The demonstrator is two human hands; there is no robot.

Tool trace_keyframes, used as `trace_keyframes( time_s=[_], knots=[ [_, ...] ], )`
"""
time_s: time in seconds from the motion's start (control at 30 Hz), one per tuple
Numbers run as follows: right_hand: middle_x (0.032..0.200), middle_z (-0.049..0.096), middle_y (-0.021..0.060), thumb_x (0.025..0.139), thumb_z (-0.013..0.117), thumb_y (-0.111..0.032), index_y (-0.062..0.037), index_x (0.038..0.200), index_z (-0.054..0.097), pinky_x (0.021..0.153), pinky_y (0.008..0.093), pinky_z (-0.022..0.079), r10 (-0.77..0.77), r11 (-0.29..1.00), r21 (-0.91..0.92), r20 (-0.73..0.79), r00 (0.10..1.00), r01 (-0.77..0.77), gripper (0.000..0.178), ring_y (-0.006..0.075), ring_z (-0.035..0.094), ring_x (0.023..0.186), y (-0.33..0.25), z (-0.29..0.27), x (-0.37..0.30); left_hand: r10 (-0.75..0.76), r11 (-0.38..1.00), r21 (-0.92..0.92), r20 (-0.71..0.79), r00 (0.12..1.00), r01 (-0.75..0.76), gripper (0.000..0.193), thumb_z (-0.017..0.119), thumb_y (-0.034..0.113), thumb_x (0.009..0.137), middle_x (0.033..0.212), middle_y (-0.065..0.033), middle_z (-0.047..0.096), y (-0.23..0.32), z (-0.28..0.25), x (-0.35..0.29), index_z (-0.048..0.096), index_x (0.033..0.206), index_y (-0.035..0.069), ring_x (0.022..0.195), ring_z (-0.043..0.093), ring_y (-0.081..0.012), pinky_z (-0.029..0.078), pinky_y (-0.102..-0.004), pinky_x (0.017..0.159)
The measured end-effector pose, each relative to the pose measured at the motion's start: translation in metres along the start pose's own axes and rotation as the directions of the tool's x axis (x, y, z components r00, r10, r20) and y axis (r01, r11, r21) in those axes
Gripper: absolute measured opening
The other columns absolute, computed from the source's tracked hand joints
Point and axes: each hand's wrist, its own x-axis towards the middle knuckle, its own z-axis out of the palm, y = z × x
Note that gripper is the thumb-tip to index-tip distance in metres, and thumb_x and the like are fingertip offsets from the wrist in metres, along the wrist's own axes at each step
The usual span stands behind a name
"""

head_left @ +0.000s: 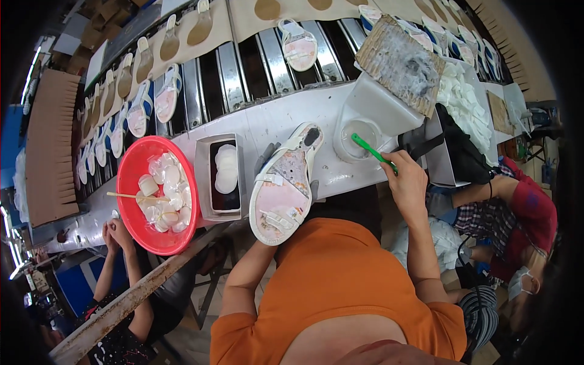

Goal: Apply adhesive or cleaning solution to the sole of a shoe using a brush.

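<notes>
My left hand (265, 156) grips a white sandal upper on a last (281, 198), bottom side up, in front of me. Only grey-covered fingertips show at the edges; the rest of the hand is hidden beneath it. Pinkish insole board and folded strap ends are visible on the underside. In my right hand (406, 185) is a green-handled brush (372, 153), its head down in a round translucent cup (344, 149) on the bench. The brush tip is hard to make out. A worn, glue-crusted board (401, 64) leans over a white container behind the cup.
At left stand a red basin (123, 182) of white round pieces with a stick across it, and a grey box (201, 176) of white discs. Sandals and soles line the roller conveyor (231, 73). White material (465, 103) is piled at right. Other people sit on both sides.
</notes>
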Motion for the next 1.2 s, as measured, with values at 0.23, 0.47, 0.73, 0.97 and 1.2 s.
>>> trace_keyframes(
  time_s=[0.23,0.47,0.73,0.97,1.2],
  knots=[
    [0.078,0.062,0.0093,0.084,0.065,-0.015,-0.0057,0.102,0.068,0.062,0.0357,0.045,0.016,0.992,0.123,0.178,0.984,-0.039,0.020,0.0282,0.061,0.068,0.003,-0.005,0.007,0.005,0.979,0.204,0.074,0.997,-0.020,0.060,0.061,0.028,0.088,0.140,-0.0121,0.044,-0.001,0.012,-0.002,0.040,0.139,0.004,0.129,0.040,-0.0283,0.029,-0.0432,0.110],
    [0.075,0.067,0.0055,0.087,0.063,-0.010,-0.0023,0.104,0.066,0.053,0.0253,0.041,0.144,0.863,0.448,0.226,0.963,-0.234,0.019,0.0093,0.052,0.057,0.030,0.018,-0.003,0.012,0.916,0.394,0.162,0.987,-0.075,0.064,0.059,0.035,0.089,0.143,-0.0125,0.041,-0.004,0.015,0.004,0.037,0.141,0.005,0.133,0.035,-0.0305,0.023,-0.0453,0.113],
    [0.080,0.066,0.0054,0.092,0.059,-0.010,0.0016,0.102,0.065,0.052,0.0183,0.040,0.124,0.417,0.791,0.438,0.890,-0.448,0.016,0.0051,0.051,0.059,0.000,0.024,0.007,-0.047,0.885,0.462,0.199,0.979,-0.051,0.066,0.058,0.038,0.090,0.144,-0.0128,0.040,-0.007,0.007,0.006,0.036,0.143,0.006,0.135,0.033,-0.0315,0.020,-0.0461,0.114],
    [0.078,0.062,0.0004,0.083,0.067,0.000,0.0008,0.098,0.069,0.057,0.0184,0.037,-0.064,0.610,0.731,0.431,0.900,-0.306,0.015,0.0037,0.051,0.069,-0.046,0.025,0.000,-0.157,0.952,0.293,0.225,0.962,0.087,0.064,0.058,0.036,0.090,0.143,-0.0130,0.040,-0.014,0.007,-0.004,0.036,0.142,0.006,0.134,0.035,-0.0308,0.023,-0.0453,0.113],
    [0.083,0.062,0.0020,0.081,0.070,-0.001,0.0017,0.093,0.070,0.060,0.0198,0.036,-0.144,0.627,0.761,0.323,0.935,-0.166,0.012,0.0054,0.049,0.069,-0.046,0.039,-0.004,-0.249,0.969,0.078,0.283,0.926,0.237,0.062,0.058,0.034,0.091,0.142,-0.0131,0.041,-0.020,0.002,-0.008,0.036,0.142,0.005,0.132,0.036,-0.0302,0.025,-0.0445,0.112]
  ],
)
